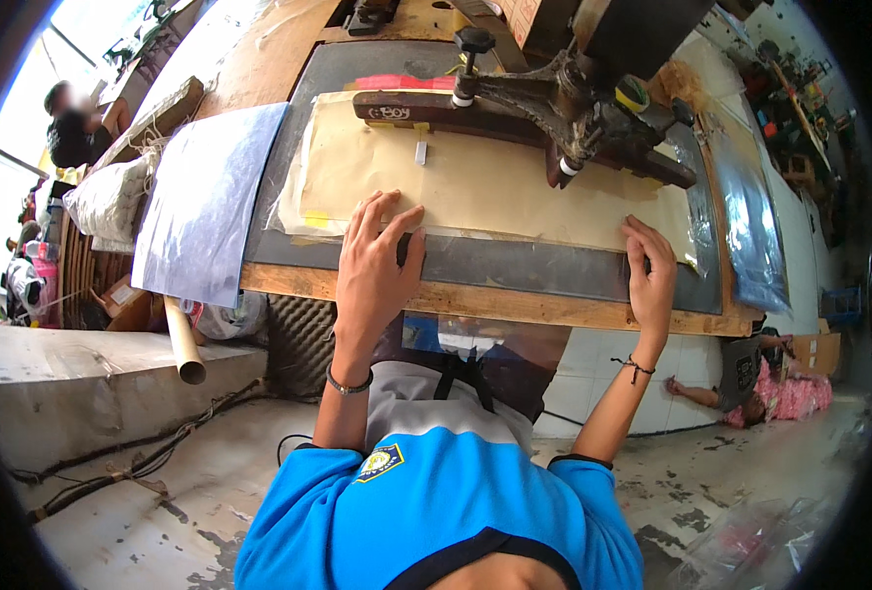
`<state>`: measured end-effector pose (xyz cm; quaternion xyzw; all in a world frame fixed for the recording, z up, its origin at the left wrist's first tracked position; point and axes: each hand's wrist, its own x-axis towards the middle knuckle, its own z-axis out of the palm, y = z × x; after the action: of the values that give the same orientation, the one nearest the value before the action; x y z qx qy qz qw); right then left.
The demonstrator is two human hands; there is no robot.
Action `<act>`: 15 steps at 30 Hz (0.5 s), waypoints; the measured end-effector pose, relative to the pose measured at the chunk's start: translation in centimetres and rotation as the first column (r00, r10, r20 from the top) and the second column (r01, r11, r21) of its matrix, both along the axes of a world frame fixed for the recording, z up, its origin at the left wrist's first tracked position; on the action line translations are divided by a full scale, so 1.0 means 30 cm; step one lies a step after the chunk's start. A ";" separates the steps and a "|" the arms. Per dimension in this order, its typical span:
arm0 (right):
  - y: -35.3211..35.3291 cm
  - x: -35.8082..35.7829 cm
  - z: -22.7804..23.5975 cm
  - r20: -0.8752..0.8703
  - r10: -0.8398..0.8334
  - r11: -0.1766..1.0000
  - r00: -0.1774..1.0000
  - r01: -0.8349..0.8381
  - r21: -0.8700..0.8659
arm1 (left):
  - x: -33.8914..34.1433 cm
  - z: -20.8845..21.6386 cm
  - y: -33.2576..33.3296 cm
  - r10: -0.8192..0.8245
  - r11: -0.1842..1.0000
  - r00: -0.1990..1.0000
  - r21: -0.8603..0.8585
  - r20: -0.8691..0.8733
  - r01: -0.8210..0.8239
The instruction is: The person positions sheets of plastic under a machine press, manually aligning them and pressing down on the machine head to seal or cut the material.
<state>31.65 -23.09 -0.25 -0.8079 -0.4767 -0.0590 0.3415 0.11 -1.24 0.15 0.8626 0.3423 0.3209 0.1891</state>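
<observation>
My left hand (379,241) lies with fingers spread on the near edge of a tan paper-like sheet (515,197), towards its left part. Near the sheet's right end, my right hand (649,265) rests its bent fingertips on the same edge; nothing shows in its grip. Above the sheet is a dark machine head (564,98) with knobs, carrying a long dark bar (495,120) across it. A small white piece (420,152) sits on the sheet just in front of the bar. Clear film sticks out around the sheet, on a dark grey work surface (515,267).
A stack of clear bluish plastic sheets (205,197) lies left of the work surface; more plastic film (746,226) is at the right. A wooden edge (515,304) runs along the front. A tube (182,339) stands at the lower left. One person sits far left; another is at the right.
</observation>
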 end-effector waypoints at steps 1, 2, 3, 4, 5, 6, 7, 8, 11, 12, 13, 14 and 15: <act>0.002 -0.001 0.000 0.005 0.013 1.000 1.000 -0.013 0.000 | -0.001 0.005 -0.001 0.003 1.000 1.000 -0.006 0.000 -0.003; -0.002 -0.009 -0.006 0.002 0.004 1.000 1.000 -0.004 -0.004 | -0.007 0.003 -0.005 0.001 1.000 1.000 -0.013 -0.012 -0.002; -0.001 -0.008 -0.004 0.007 -0.006 1.000 1.000 0.006 -0.002 | -0.005 0.004 -0.006 -0.001 1.000 1.000 -0.014 -0.015 0.001; 0.001 -0.007 -0.001 0.012 -0.016 1.000 1.000 0.016 0.000 | -0.002 0.005 -0.004 -0.002 1.000 1.000 -0.015 -0.018 0.002; 0.003 -0.002 0.005 -0.005 -0.013 1.000 1.000 0.013 0.013 | 0.004 0.009 -0.001 -0.004 1.000 1.000 -0.010 -0.014 0.004; 0.000 -0.003 0.004 -0.028 -0.007 1.000 1.000 0.008 0.020 | 0.002 0.007 -0.006 -0.003 1.000 1.000 -0.011 -0.017 0.003; 0.000 -0.005 0.001 -0.052 -0.001 1.000 0.999 0.002 0.027 | 0.000 0.007 -0.009 -0.002 1.000 1.000 -0.013 -0.020 0.001; 0.003 -0.009 -0.001 -0.048 -0.004 1.000 0.999 0.006 0.031 | -0.002 0.010 -0.008 0.004 1.000 1.000 -0.009 -0.019 -0.004; 0.009 -0.019 0.005 -0.029 -0.013 0.999 0.999 0.014 0.034 | -0.009 0.013 -0.006 0.009 1.000 1.000 -0.014 0.004 -0.009; 0.008 -0.020 0.007 -0.032 -0.019 0.999 0.999 0.020 0.036 | -0.010 0.007 -0.002 -0.002 1.000 1.000 -0.020 0.013 0.002; 0.008 -0.021 0.009 -0.035 -0.024 0.999 0.999 0.026 0.039 | -0.011 0.006 0.002 -0.013 1.000 1.000 -0.026 0.022 0.013; 0.008 -0.020 0.012 -0.027 -0.024 0.999 0.999 0.025 0.044 | -0.009 0.007 0.003 -0.011 1.000 1.000 -0.024 0.029 0.012; 0.002 -0.019 0.014 -0.020 -0.026 0.999 0.999 0.026 0.043 | -0.004 0.007 -0.002 -0.011 1.000 0.999 -0.027 0.034 0.012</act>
<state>31.09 -23.04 0.17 -0.8070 -0.4615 -0.0659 0.3625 -0.01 -1.31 0.35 0.8562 0.3386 0.3298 0.2085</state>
